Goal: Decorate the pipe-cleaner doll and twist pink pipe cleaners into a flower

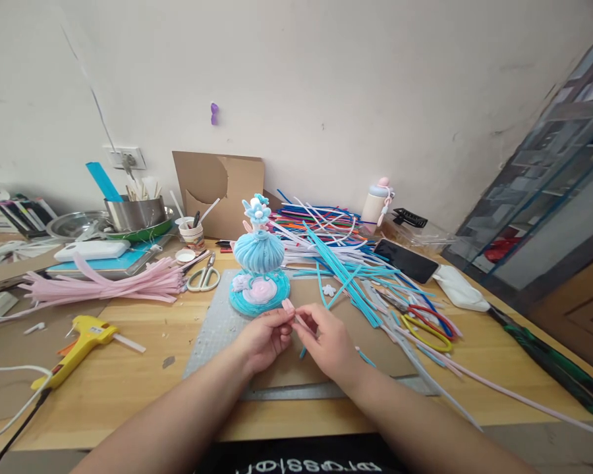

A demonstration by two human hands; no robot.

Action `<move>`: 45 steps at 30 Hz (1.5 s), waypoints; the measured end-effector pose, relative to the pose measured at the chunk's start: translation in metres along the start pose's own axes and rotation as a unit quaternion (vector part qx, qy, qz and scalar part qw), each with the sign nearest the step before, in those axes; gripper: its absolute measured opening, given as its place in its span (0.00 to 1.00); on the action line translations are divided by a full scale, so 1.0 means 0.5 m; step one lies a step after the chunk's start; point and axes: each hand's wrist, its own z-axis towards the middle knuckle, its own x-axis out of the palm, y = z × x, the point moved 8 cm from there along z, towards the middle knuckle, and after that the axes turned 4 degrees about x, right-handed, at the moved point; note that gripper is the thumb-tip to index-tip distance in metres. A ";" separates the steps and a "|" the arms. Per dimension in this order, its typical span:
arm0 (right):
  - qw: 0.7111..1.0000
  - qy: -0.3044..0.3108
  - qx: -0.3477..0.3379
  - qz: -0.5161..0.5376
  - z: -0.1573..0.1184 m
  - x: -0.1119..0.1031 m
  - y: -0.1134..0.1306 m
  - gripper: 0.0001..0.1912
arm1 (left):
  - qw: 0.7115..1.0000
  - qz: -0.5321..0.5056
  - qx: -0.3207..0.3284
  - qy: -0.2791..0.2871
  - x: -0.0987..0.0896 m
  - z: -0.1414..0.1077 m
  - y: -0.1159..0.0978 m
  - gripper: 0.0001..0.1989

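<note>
Close together over the brown cardboard (pixel 286 368), both my hands pinch one small pink pipe-cleaner piece (pixel 288 306). My left hand (pixel 269 339) has its fingers closed at the piece's lower end, and the fingertips of my right hand (pixel 329 336) meet it from the other side. Part of the piece is hidden by the fingers. Just beyond stands a blue pipe-cleaner ornament (pixel 258 253), upright, with flowers on top, a round ribbed body and a disc base bearing a pink swirl (pixel 261 289). A small white flower (pixel 329 290) lies on the cardboard to the right.
Blue pipe cleaners (pixel 343 273) spread across the right side. Pink ones (pixel 109 283) lie at left, above a yellow glue gun (pixel 84 345). Scissors (pixel 203 275) rest beside the ornament; yellow-handled scissors (pixel 427 332), a phone (pixel 406 260) and green-handled shears (pixel 548 362) lie right.
</note>
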 end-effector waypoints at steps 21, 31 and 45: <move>0.998 -0.030 0.048 0.015 0.002 -0.002 -0.028 0.04 | 0.998 0.056 0.018 -0.018 0.006 -0.008 -0.007 0.07; 0.999 0.005 0.037 0.027 0.003 0.004 -0.023 0.03 | 0.990 0.132 0.058 -0.006 0.004 -0.004 -0.016 0.13; 0.885 0.215 0.272 0.311 0.001 0.055 -0.078 0.17 | 0.897 0.424 -0.021 0.121 0.029 -0.024 0.001 0.14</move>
